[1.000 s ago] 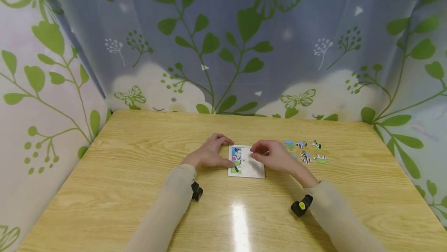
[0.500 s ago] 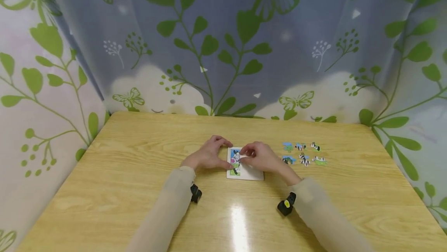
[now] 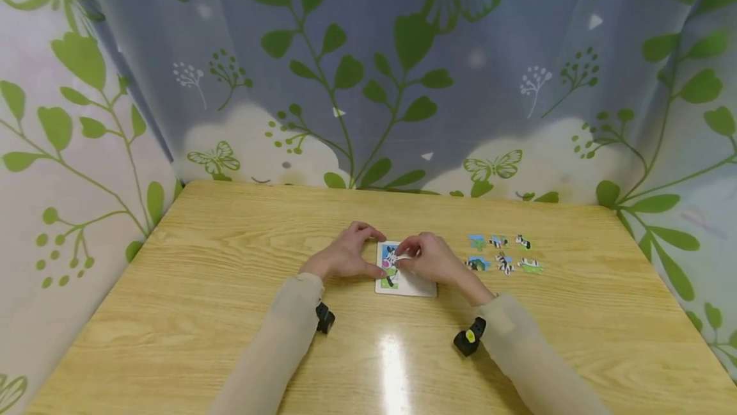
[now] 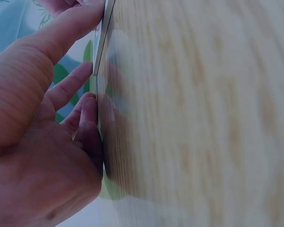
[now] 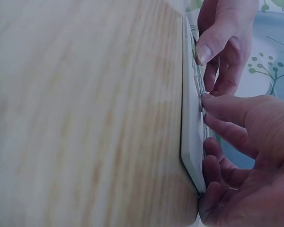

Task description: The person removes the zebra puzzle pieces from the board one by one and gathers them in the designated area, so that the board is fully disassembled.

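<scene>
A flat white puzzle tray (image 3: 416, 286) lies on the table between both hands. Its left side carries joined puzzle pieces (image 3: 389, 281) with a black-and-white striped animal on blue and green. My left hand (image 3: 345, 252) spans the tray's left side, the thumb (image 4: 75, 28) pressing on the edge and the other fingers spread toward the back corner. Over the tray, my right hand (image 3: 430, 260) pinches a small puzzle piece between thumb and forefinger, against the right side of the joined ones. Fingers mostly hide that piece. In the right wrist view the thumb (image 5: 227, 106) sits low over the tray's surface.
Several loose puzzle pieces (image 3: 504, 265) lie in two rows on the table right of the tray. The wooden table (image 3: 230, 223) ends at a leaf-patterned curtain (image 3: 368, 82) at the back and sides. Both wrists wear black cameras (image 3: 470, 337).
My right hand has moved left across the tray to the joined pieces, then stayed there over the last half second. My left hand has kept its place at the tray's left side.
</scene>
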### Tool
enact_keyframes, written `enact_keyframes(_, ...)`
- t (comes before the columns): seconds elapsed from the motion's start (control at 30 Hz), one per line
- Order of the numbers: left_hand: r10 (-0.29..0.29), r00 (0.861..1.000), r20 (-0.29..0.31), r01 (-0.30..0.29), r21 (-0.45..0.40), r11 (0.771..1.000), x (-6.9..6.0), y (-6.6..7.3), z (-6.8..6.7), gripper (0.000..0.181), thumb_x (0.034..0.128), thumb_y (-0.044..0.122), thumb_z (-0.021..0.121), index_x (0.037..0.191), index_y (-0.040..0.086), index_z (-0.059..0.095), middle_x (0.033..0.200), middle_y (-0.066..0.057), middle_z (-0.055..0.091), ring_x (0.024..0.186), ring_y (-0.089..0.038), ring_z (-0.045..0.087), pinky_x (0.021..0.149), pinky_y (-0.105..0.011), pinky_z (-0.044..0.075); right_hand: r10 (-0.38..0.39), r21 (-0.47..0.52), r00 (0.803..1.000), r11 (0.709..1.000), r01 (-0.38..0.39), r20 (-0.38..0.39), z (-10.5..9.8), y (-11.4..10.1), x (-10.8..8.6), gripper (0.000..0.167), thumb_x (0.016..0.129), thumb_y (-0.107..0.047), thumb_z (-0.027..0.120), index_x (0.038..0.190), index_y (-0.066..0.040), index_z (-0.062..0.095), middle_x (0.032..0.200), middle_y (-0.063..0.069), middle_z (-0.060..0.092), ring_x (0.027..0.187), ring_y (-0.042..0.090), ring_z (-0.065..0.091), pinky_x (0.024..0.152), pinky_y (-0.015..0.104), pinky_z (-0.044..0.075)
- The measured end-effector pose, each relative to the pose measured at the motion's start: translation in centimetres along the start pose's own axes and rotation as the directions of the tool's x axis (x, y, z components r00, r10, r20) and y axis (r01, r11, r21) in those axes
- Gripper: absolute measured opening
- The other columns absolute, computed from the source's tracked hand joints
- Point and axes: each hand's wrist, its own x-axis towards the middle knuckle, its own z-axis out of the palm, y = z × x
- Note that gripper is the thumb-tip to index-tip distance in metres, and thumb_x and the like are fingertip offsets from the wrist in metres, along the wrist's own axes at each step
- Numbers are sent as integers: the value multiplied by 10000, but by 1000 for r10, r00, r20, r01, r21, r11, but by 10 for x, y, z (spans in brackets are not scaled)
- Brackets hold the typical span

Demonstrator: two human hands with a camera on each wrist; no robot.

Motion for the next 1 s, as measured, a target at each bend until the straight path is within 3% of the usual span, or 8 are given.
enact_keyframes(0.6, -26, 1000, 2, 26, 5, 1000, -1, 2, 1, 673, 815, 377, 857, 1405, 238, 565, 1596, -82, 343, 1481, -326, 340, 1190, -550, 345, 144, 70, 988, 987, -148, 56, 3, -7, 6, 148, 898, -203, 762, 986, -88, 727, 841, 31, 567, 765, 169, 474, 667, 288, 362)
enact_keyframes(1.0, -30, 1000, 0, 30, 3, 1000, -1, 2, 0, 671, 807, 370, 864, 1395, 234, 571, 1590, -79, 352, 1476, -329, 347, 1189, -550, 345, 123, 68, 990, 990, -127, 66, 3, -6, 7, 142, 912, -206, 736, 991, -91, 708, 813, 32, 514, 737, 175, 435, 658, 305, 332)
